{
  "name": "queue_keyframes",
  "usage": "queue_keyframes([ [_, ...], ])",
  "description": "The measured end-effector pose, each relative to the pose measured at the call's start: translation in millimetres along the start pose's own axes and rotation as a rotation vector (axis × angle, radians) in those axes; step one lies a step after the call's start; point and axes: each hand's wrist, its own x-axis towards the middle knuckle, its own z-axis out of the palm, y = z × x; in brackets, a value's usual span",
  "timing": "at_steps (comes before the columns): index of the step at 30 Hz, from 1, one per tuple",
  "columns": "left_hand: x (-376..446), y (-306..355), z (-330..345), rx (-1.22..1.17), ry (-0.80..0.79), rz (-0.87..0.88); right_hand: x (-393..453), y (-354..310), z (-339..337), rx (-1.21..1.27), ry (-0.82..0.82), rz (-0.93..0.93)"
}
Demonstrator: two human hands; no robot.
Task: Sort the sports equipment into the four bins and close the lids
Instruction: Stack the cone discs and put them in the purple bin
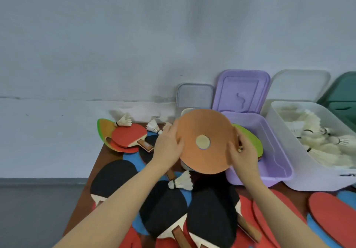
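Note:
An orange disc (207, 132) with a pale round centre is lifted above the table, tilted toward me. My left hand (168, 147) grips its left edge and my right hand (243, 156) grips its right edge. Behind the disc a green disc (252, 138) leans over the open purple bin (269, 151). The white bin (300, 159) to the right holds several shuttlecocks (323, 140). Black table tennis paddles (210, 215) and red ones (128, 135) lie piled on the table below my arms. A loose shuttlecock (181, 182) rests on the pile.
The purple lid (241, 91), a clear lid (194, 95) and a white lid (300, 84) stand open against the wall. A dark green bin (342, 97) sits at far right. Red discs (335, 217) lie at lower right. Two shuttlecocks (124, 121) lie at the back left.

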Motion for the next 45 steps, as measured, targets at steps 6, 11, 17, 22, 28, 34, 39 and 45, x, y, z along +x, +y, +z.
queue_keyframes([
  [6, 45, 76, 86, 0.048, -0.076, 0.044, 50, 52, -77, -0.143, 0.076, 0.100],
  [11, 77, 99, 146, 0.214, -0.170, 0.044, 93, 106, -103, -0.278, 0.008, 0.168],
  [17, 106, 96, 191, 0.461, -0.337, -0.036, 113, 147, -98, -0.421, -0.122, 0.187],
  [22, 118, 80, 211, 0.602, -0.498, -0.031, 122, 169, -93, -0.614, -0.241, 0.225],
  [28, 106, 75, 187, 0.573, -0.323, 0.068, 116, 155, -89, -0.572, -0.282, 0.109],
  [34, 76, 68, 130, 0.577, -0.256, 0.081, 104, 117, -68, -0.590, -0.317, -0.058],
  [39, 51, 40, 69, 0.594, -0.143, 0.030, 91, 77, -29, -0.467, -0.398, -0.215],
  [45, 30, -17, 0, 0.570, -0.042, -0.089, 68, 31, 46, -0.359, -0.426, -0.282],
])
